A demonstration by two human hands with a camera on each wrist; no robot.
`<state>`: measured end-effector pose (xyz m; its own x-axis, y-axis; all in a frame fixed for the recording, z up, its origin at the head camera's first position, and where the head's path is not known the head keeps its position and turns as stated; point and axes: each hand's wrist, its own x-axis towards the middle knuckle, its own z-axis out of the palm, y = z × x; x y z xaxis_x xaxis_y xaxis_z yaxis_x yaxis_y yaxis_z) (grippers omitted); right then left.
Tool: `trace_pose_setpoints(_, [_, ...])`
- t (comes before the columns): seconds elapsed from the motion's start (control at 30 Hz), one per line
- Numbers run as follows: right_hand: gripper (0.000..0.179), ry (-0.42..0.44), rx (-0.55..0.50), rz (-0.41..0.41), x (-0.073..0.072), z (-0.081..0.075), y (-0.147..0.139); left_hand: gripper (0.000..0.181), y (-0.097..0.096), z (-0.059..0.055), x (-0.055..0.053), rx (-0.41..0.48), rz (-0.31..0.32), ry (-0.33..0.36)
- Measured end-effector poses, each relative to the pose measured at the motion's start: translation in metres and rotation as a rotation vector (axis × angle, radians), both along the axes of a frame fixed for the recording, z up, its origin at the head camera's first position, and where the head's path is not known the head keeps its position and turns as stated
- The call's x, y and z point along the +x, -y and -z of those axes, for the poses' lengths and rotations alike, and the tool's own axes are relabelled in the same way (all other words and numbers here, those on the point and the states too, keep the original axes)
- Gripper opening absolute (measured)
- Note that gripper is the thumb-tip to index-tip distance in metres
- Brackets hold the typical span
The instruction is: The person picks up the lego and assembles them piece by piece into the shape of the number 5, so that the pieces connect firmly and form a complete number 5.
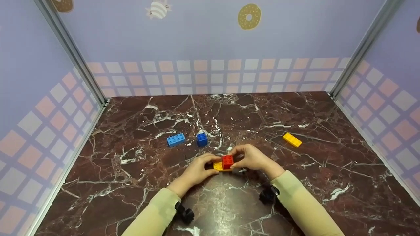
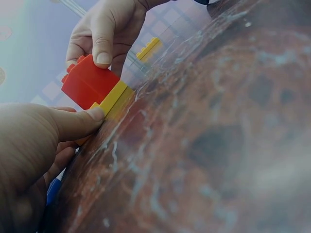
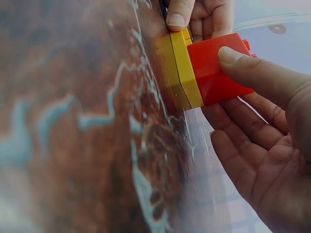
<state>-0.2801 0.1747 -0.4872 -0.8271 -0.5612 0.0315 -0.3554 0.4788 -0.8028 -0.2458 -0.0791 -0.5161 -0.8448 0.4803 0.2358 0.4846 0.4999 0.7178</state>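
Observation:
A red brick (image 1: 227,161) stands on a flat yellow brick (image 1: 218,166) near the middle of the table. My right hand (image 1: 254,159) pinches the red brick between thumb and fingers; the right wrist view shows the thumb on the side of the red brick (image 3: 218,68). My left hand (image 1: 198,167) grips the left end of the yellow brick, its thumb pressed on the near side in the left wrist view. In that view the red brick (image 2: 90,82) sits against the studded top of the yellow brick (image 2: 116,99), toward its right end.
Beyond my hands lie a light blue brick (image 1: 176,140) and a taller dark blue brick (image 1: 202,139). Another yellow brick (image 1: 292,140) lies to the right. Patterned walls (image 1: 216,39) enclose the marbled table (image 1: 137,196) at the back and sides.

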Motion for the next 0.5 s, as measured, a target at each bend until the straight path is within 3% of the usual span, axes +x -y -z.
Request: trace_pose_setpoints(0.5, [0.032, 0.001, -0.012, -0.026, -0.0010, 0.0024, -0.0015, 0.045, 0.0001, 0.0022, -0.0007, -0.007, 0.015, -0.035])
